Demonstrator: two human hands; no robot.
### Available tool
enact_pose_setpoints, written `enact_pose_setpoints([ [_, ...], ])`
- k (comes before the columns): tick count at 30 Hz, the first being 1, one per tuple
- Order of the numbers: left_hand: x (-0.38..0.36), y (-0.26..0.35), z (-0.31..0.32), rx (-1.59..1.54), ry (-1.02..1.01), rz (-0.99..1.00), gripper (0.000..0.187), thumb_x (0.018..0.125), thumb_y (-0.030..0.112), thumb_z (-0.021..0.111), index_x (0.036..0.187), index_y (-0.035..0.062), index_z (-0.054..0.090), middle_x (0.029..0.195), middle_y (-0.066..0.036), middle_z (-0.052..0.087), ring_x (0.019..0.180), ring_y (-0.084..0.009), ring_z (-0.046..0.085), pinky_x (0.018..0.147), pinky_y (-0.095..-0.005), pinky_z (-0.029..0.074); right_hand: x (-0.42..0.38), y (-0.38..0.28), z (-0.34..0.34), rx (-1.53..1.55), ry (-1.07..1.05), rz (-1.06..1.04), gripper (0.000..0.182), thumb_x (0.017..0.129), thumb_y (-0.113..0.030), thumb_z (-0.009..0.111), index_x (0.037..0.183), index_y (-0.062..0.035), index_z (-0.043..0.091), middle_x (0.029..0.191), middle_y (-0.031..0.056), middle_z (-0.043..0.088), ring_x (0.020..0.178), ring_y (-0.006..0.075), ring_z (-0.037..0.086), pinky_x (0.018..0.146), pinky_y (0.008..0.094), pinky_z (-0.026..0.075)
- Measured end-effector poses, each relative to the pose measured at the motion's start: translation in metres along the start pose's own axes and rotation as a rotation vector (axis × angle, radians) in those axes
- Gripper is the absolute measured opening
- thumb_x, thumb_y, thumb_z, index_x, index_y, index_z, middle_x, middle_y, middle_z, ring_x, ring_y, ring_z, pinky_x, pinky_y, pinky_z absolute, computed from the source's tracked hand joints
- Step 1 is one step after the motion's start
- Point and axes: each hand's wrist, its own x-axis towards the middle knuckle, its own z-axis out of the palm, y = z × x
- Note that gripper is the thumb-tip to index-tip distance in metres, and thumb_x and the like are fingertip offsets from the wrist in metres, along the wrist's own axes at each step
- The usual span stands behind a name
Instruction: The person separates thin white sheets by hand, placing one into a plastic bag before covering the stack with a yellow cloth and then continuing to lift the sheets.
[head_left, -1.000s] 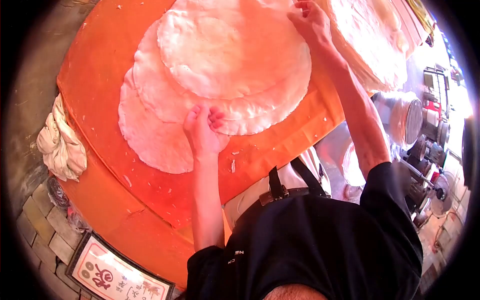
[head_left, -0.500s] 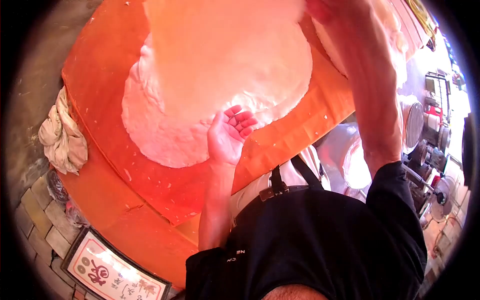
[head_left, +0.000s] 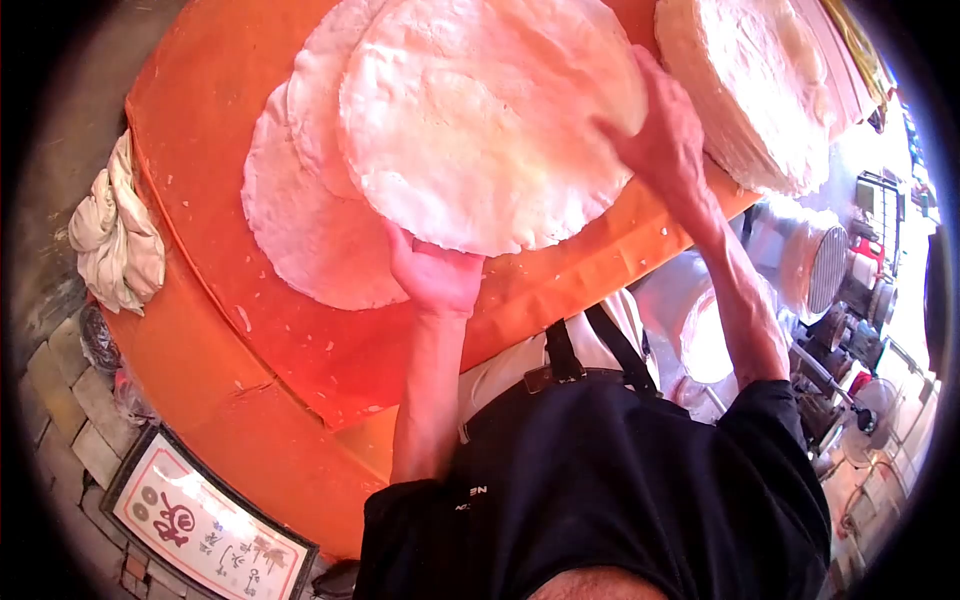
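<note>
Held apart, the left hand [head_left: 440, 278] is under the near edge of the top round flatbread [head_left: 490, 130] and the right hand [head_left: 668, 135] at its right edge, grips unclear, over two lower flatbreads [head_left: 310, 235] on the orange table cover [head_left: 200, 130]

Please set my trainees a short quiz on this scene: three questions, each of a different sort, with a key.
1. Multiple choice: What is bunched beside the orange table, at the picture's left?
A) a white cloth
B) a green bucket
C) a wooden crate

2. True or false: A thick stack lies to the right of the top sheet in the picture.

3. Short answer: Which hand's fingers are out of sight under the top sheet's near edge?

Key: 1. A; 2. true; 3. the left hand.
</note>
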Motion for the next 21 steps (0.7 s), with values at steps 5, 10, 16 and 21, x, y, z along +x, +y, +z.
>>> enact_pose_setpoints([
  [5,-0.001,-0.001,0.009,0.082,-0.083,0.098,0.056,0.1,0.049,0.038,0.146,0.0167,0.038,0.146,-0.006,0.043,0.132,-0.0294,0.043,0.107,-0.0531,0.037,-0.036,-0.081,0.008,0.51,-0.438,-0.435,0.06,0.07,-0.032,0.078,0.119,-0.0021,0.059,0.115,0.0219,0.061,0.105,0.0397,0.059,0.089,0.0442,0.05],
  [10,0.015,0.009,-0.019,-0.009,-0.278,-0.037,0.044,0.101,0.042,0.041,0.129,0.0106,0.054,0.126,-0.005,0.06,0.118,-0.0242,0.055,0.1,-0.0426,0.044,-0.03,-0.077,0.017,0.498,-0.427,-0.43,0.04,0.075,-0.017,0.068,0.11,-0.0003,0.062,0.096,0.0206,0.065,0.089,0.0369,0.063,0.077,0.0438,0.052],
  [16,0.016,0.01,-0.032,-0.01,-0.26,-0.048,0.039,0.1,0.032,0.042,0.127,0.0081,0.055,0.125,-0.008,0.06,0.119,-0.0235,0.054,0.102,-0.0431,0.042,-0.035,-0.095,0.032,0.192,-0.239,-0.376,0.028,0.072,-0.01,0.061,0.099,-0.0027,0.062,0.082,0.0124,0.062,0.078,0.0322,0.061,0.067,0.0429,0.05],
  [21,0.005,0.009,-0.025,0.077,-0.099,-0.037,0.045,0.099,0.038,0.043,0.133,0.0098,0.05,0.131,-0.007,0.056,0.119,-0.0242,0.053,0.1,-0.0439,0.043,-0.044,-0.099,0.027,0.185,-0.179,-0.468,0.03,0.071,-0.011,0.061,0.101,-0.0052,0.06,0.081,0.0092,0.06,0.079,0.0283,0.06,0.068,0.0407,0.05],
])
